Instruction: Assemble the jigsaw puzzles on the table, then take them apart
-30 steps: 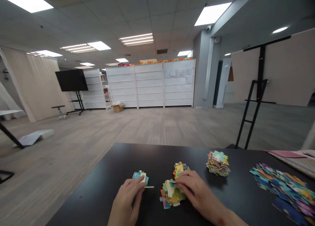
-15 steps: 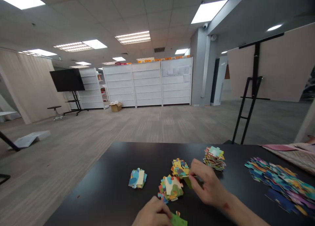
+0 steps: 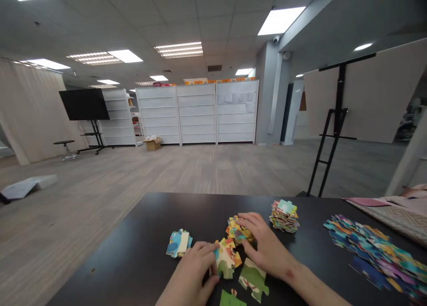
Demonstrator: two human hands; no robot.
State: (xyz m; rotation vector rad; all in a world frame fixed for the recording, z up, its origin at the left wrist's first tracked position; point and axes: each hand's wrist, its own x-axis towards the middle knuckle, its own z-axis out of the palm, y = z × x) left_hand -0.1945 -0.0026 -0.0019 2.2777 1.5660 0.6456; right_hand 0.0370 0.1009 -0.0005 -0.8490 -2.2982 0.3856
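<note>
My left hand [image 3: 195,270] closes its thumb and fingers on the left side of a small pile of jigsaw puzzle pieces [image 3: 228,258]. Just behind that pile, my right hand [image 3: 267,246] has its thumb and fingers around a yellowish pile of puzzle pieces [image 3: 235,229], partly covering it. A green and cream puzzle piece [image 3: 254,279] lies flat below my right hand. Nearer to me, a plain green piece [image 3: 231,299] is cut off by the frame's lower edge. To the left sits a small blue and cream pile of pieces [image 3: 179,243].
A taller stack of puzzle pieces [image 3: 284,217] stands behind my right hand. Many blue and purple pieces [image 3: 376,248] spread across the right of the black table [image 3: 133,261]. Folded cloth [image 3: 396,210] lies at the right edge. An easel-like stand [image 3: 328,150] rises beyond the table.
My left hand has moved up from the green piece to the middle pile. The green and cream piece, earlier at my right fingertips, now lies on the table. My right hand has shifted onto the yellowish pile.
</note>
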